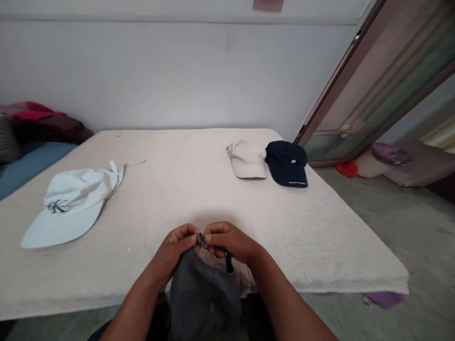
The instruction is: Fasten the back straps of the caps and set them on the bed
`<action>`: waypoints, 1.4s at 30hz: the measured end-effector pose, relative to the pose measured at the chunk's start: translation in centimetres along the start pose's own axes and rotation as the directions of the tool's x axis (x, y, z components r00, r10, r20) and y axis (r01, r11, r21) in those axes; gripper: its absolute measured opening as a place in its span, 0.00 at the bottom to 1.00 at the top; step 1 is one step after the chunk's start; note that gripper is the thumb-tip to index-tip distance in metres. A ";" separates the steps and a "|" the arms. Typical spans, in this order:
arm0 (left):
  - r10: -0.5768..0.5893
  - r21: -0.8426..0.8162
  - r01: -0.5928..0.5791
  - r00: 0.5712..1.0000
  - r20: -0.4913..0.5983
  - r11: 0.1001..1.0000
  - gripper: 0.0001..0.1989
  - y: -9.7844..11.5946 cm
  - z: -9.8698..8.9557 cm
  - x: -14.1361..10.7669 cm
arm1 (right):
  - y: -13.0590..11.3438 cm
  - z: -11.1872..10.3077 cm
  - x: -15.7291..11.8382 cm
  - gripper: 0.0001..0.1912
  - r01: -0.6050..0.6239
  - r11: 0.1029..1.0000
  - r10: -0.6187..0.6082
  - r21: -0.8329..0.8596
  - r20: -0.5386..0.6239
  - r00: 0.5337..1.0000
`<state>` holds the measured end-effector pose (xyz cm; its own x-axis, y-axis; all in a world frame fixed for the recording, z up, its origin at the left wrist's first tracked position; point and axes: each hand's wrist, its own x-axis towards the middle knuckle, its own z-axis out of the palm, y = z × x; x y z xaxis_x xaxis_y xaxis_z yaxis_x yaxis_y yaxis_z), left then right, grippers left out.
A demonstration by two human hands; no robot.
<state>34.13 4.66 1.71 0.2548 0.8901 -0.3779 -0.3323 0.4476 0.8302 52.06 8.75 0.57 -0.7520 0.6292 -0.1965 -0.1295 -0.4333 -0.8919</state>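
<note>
The pale wall [159, 71] fills the upper part of the view, and below it a wide flat surface [177, 189] is covered by cream textured cloth. The right side is bounded by a glass door [369, 80] with a brown frame, which is cut off by the edge; beside it, on the floor, a purple item [391, 154] and a red item [346, 169] are blurred. At the far left, a pink cloth [39, 111] is seen only in part. On the left of the surface a white cap [78, 189] is laid on its side, marked with dark letters, read as "CK", and a narrow tie [135, 163] is stretched from its back. At the near edge, in front of the body, the dark grey cap [204, 293] is held, its lowest part being lost in shadow. Farther back, a navy cap [287, 163] is placed touching a beige cap [247, 158]; a small white emblem and a line of writing, too small to be read surely, are shown on the navy one. The grey cap's fastening is pinched between thumbs and fingers by the left hand [177, 248] and the right hand [227, 239]. The strap [229, 263] is partly hidden by the right fingers, and whether it is passed through the small dark buckle [200, 238] cannot be told.
</note>
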 end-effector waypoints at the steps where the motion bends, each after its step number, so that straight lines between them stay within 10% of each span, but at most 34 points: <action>1: -0.003 0.007 0.003 1.000 0.012 1.000 0.05 0.0 0.0 0.0 | -0.1 0.0 -0.1 0.11 -0.006 1.000 0.007 -0.009 0.023 1.000; 21: 0.051 0.117 -0.049 0.999 -0.014 0.992 0.09 -0.2 0.3 0.5 | 0.1 0.2 -0.2 0.08 -0.027 0.997 0.031 0.077 -0.054 0.998; 42: -0.003 0.198 0.031 0.990 -0.142 0.980 0.09 -0.5 -0.3 0.6 | 0.4 0.6 0.4 0.10 0.010 0.957 -0.073 -0.289 -0.206 0.976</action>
<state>34.19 5.04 0.98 0.1244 0.8920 -0.4346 -0.1376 0.4493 0.8827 51.30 8.44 0.41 -0.5917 0.7781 -0.2108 0.0550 -0.2219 -0.9735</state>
